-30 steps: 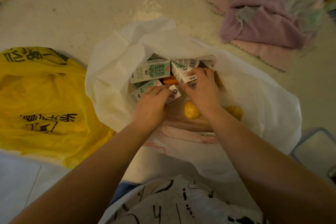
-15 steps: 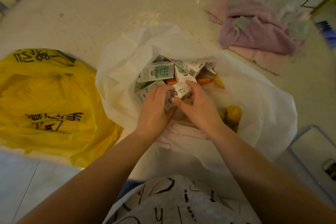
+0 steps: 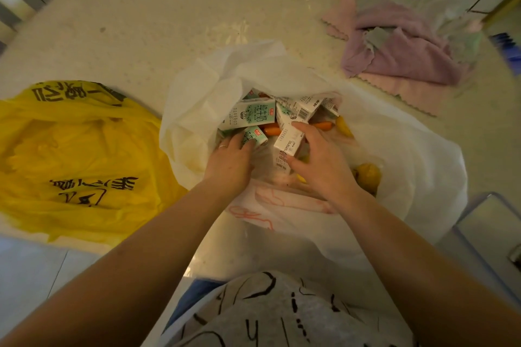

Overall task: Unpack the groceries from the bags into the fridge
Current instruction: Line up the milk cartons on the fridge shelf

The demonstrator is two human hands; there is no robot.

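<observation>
1. Left grip (image 3: pixel 229 159): hand inside the mouth of the white bag (image 3: pixel 197 110), fingers curled over the near end of a small green-and-white milk carton (image 3: pixel 255 135), grasping it. A ring shows on one finger.
2. Right grip (image 3: pixel 318 162): hand just right of the left grip, thumb and fingers pinching a white milk carton (image 3: pixel 290 139) that stands tilted, lifted slightly above the other contents.
3. Remaining milk cartons (image 3: pixel 249 117): a loose heap just beyond both grips, deeper in the bag; the largest lies flat with its printed face up, others are tilted behind it.
4. Carrot (image 3: pixel 272 131): orange, lying between the two grips' cartons, partly covered.
5. Yellow fruits (image 3: pixel 368 176): right of the right grip, at the bag's near-right side; another yellow piece (image 3: pixel 342 125) lies beyond the right grip. The kind cannot be told.
6. Yellow bag (image 3: pixel 79 155): printed with black characters, slumped on the tabletop (image 3: pixel 141 22) well left of the left grip.
7. Folded cloths (image 3: pixel 400 45): pink, purple and grey, piled far beyond and right of the right grip.
</observation>
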